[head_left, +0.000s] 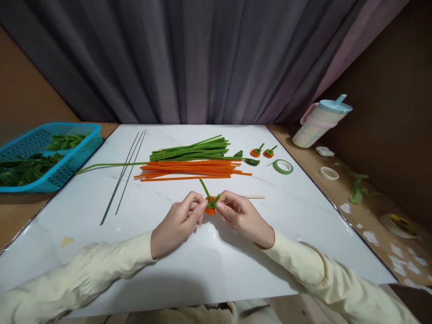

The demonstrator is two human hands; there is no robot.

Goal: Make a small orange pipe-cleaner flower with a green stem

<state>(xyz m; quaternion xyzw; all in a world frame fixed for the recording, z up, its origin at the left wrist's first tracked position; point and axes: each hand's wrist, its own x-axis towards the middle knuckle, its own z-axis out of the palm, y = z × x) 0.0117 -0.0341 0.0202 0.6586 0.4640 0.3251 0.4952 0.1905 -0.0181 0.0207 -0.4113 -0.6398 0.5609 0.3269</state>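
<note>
Both hands meet over the middle of a white board [168, 270]. My left hand [178, 222] and my right hand [241, 215] pinch a small orange pipe-cleaner coil [211, 209] between their fingertips. Green pipe-cleaner ends [204, 189] stick up out of the coil. A thin wooden stick [255, 196] lies just behind my right hand. Farther back lie a bundle of orange pipe cleaners [189, 170] and a bundle of green ones [191, 150].
Two finished orange coils with green stems [262, 152] and a roll of green tape [282, 166] lie at the back right. Thin dark wires [123, 177] lie left. A blue basket [72, 155] of green pieces stands far left. A lidded cup [319, 121] stands right.
</note>
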